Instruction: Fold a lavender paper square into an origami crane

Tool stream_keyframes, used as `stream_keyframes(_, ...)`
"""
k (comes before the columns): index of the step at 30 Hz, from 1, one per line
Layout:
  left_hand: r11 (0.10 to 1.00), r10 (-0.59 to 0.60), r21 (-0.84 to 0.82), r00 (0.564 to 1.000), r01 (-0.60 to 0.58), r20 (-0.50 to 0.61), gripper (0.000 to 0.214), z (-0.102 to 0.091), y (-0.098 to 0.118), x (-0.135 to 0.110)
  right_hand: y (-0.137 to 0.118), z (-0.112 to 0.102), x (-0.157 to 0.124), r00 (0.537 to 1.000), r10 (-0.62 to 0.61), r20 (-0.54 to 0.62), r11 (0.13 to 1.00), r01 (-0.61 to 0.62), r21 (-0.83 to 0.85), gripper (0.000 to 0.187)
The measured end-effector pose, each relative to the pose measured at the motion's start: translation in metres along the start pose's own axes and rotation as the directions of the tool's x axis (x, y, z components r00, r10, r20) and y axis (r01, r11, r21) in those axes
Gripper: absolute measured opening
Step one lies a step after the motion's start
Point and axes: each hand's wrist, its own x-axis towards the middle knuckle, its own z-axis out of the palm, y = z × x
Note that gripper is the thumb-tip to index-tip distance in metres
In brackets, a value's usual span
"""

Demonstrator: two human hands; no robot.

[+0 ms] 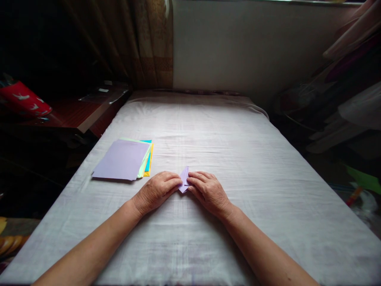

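A small folded piece of purple paper (184, 183) lies on the pale cloth between my two hands, its narrow point facing away from me. My left hand (162, 187) grips its left edge, fingers closed together. On the other side my right hand (208, 190) pinches the right edge, with the thumb near the lower part and the fingers above. The fingertips hide parts of the folds. Left of my left hand rests a stack of coloured paper sheets (122, 159), purple on top, with green, blue and yellow edges showing beneath.
The pale checked cloth (238, 151) covers the broad surface under my hands. At the left stands a dark wooden table (86, 115) with a red patterned container (25, 99) and a clear plastic sleeve (104, 93). A curtain (149, 43) hangs behind; clothes hang at right.
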Motion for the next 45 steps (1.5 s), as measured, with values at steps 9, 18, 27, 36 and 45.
stream_keyframes(9,0.973,0.098,0.214,0.994,-0.084,-0.055,0.019,0.000,0.007,0.002,-0.009,-0.008,-0.005,0.997,-0.073,-0.007,0.996,0.073,-0.046,0.024)
stream_keyframes(18,0.978,-0.076,0.189,0.996,0.085,-0.051,0.017,0.005,0.017,-0.001,-0.012,-0.002,-0.006,0.994,0.028,-0.109,1.000,-0.030,-0.010,0.014)
stream_keyframes(27,0.938,-0.344,0.051,0.939,0.344,-0.008,0.014,0.007,0.025,0.008,-0.021,-0.002,-0.001,0.968,0.235,-0.087,0.971,-0.237,-0.007,0.012)
stream_keyframes(36,0.911,-0.407,0.060,0.913,0.408,-0.031,0.015,0.010,0.026,0.014,-0.024,0.000,0.003,0.947,0.306,-0.103,0.945,-0.315,-0.091,0.016)
stream_keyframes(45,0.896,-0.442,0.036,0.897,0.442,-0.004,0.012,0.007,0.026,0.014,-0.024,-0.002,0.003,0.931,0.354,-0.088,0.933,-0.358,-0.034,0.015)
